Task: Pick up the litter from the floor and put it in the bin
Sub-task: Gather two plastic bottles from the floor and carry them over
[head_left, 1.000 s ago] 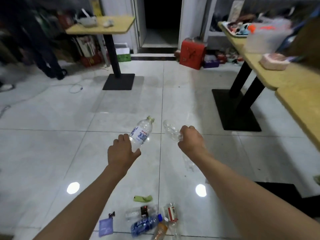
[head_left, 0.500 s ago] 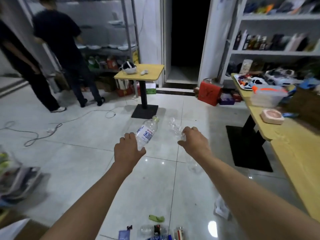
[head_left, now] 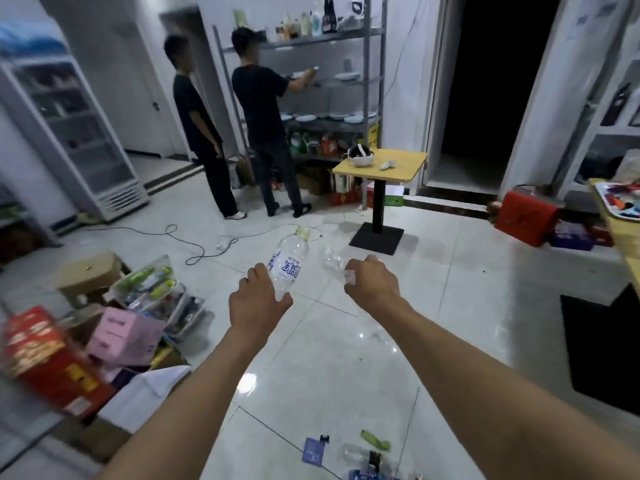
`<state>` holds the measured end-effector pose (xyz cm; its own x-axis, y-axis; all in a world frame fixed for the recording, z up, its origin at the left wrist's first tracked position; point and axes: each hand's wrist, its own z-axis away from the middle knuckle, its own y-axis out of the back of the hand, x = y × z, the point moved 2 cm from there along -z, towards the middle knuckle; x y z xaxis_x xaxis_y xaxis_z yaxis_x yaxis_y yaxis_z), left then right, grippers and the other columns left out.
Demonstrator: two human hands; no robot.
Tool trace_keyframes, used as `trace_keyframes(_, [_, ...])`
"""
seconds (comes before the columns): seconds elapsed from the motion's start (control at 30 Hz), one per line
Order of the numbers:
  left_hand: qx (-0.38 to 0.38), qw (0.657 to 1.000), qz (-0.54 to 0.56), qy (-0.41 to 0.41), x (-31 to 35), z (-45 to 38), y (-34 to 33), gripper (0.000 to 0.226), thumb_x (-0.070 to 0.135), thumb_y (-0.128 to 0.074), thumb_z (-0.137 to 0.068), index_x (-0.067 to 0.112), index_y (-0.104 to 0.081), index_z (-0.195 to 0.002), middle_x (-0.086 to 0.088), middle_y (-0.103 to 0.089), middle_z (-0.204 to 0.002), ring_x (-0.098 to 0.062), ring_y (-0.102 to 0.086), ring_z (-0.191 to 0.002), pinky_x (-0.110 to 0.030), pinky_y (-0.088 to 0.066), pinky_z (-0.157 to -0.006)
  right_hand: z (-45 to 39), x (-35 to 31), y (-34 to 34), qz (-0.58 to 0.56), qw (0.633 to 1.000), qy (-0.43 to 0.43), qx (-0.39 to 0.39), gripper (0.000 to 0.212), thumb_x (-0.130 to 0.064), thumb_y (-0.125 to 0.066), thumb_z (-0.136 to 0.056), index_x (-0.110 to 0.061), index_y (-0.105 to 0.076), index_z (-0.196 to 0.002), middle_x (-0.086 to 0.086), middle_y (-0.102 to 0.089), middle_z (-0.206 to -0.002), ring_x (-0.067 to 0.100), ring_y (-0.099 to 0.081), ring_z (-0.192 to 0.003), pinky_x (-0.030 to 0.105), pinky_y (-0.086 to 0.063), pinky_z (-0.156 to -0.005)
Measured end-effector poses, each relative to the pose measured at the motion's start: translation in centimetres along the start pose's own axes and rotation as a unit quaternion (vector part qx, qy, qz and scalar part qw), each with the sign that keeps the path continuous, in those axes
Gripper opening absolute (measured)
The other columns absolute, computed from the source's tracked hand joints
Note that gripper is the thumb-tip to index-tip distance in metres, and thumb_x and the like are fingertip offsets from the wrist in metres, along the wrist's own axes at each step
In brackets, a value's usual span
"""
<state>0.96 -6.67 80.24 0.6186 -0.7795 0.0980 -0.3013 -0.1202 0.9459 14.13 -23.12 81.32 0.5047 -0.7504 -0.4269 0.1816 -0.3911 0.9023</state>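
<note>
View swung left, white tiled floor point(head_left: 346, 358), shelving point(head_left: 332, 81), cluttered boxes point(head_left: 114, 337)

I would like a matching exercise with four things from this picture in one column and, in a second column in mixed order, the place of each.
Things:
1. labelled bottle
2. crumpled clear bottle
3. green scrap
4. white headset

Places:
a. on the small yellow table
b. in the left hand
c. on the floor
d. in the right hand

Pairs: 1-b, 2-d, 3-c, 4-a
</note>
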Motion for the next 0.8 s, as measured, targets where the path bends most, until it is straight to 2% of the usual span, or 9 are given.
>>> trace_keyframes(0.17, [0.025,0.997,-0.024,0.063,-9.8,1.0,5.2,0.057,0.046,-0.061,-0.081,0.005,-0.042,-0.115,-0.010,-0.054,-0.105,-0.028,-0.057,-0.094,-0.035,-0.039,-0.063,0.5,-11.4,-1.8,-0.007,0.996,0.084,-0.015,0.041,-0.019,-0.059,-0.086,-0.026,-0.057,-0.127,0.007,-0.048,-0.117,0.026,-0.053,-0.106,0.030,-0.040,-0.073])
trace_keyframes(0.3, [0.042,0.992,-0.012,0.115,-18.8,3.5,8.8,0.063,0.046,-0.060,-0.085,0.005,-0.036,-0.126,-0.012,-0.053,-0.119,-0.031,-0.057,-0.102,-0.039,-0.048,-0.071,2.5,-20.7,-4.6,-0.017,0.990,0.138,-0.036,0.042,-0.021,-0.060,-0.087,-0.027,-0.056,-0.128,0.006,-0.047,-0.119,0.025,-0.053,-0.107,0.030,-0.039,-0.073])
trace_keyframes(0.53, [0.058,0.974,-0.020,0.218,-34.8,9.7,13.2,0.063,0.046,-0.062,-0.085,0.009,-0.035,-0.128,-0.009,-0.055,-0.116,-0.027,-0.059,-0.102,-0.038,-0.050,-0.073,8.6,-36.2,-10.8,0.009,0.968,0.234,-0.086,0.043,-0.029,-0.062,-0.089,-0.027,-0.055,-0.130,0.008,-0.047,-0.124,0.027,-0.052,-0.116,0.035,-0.046,-0.087])
trace_keyframes(0.7, [0.067,0.959,-0.019,0.276,-43.7,14.3,15.8,0.054,0.046,-0.057,-0.087,0.010,-0.038,-0.123,-0.008,-0.056,-0.114,-0.028,-0.060,-0.101,-0.039,-0.050,-0.072,13.8,-45.3,-15.9,0.032,0.948,0.291,-0.126,0.047,-0.034,-0.067,-0.086,-0.028,-0.055,-0.131,0.007,-0.047,-0.129,0.027,-0.051,-0.118,0.037,-0.047,-0.093])
trace_keyframes(0.8, [0.070,0.952,-0.045,0.294,-48.2,17.1,17.1,0.052,0.046,-0.059,-0.087,0.009,-0.041,-0.119,-0.008,-0.056,-0.112,-0.026,-0.059,-0.101,-0.036,-0.049,-0.071,16.5,-50.6,-17.8,0.024,0.938,0.323,-0.121,0.045,-0.032,-0.064,-0.088,-0.029,-0.055,-0.131,0.008,-0.048,-0.132,0.028,-0.052,-0.118,0.040,-0.049,-0.093])
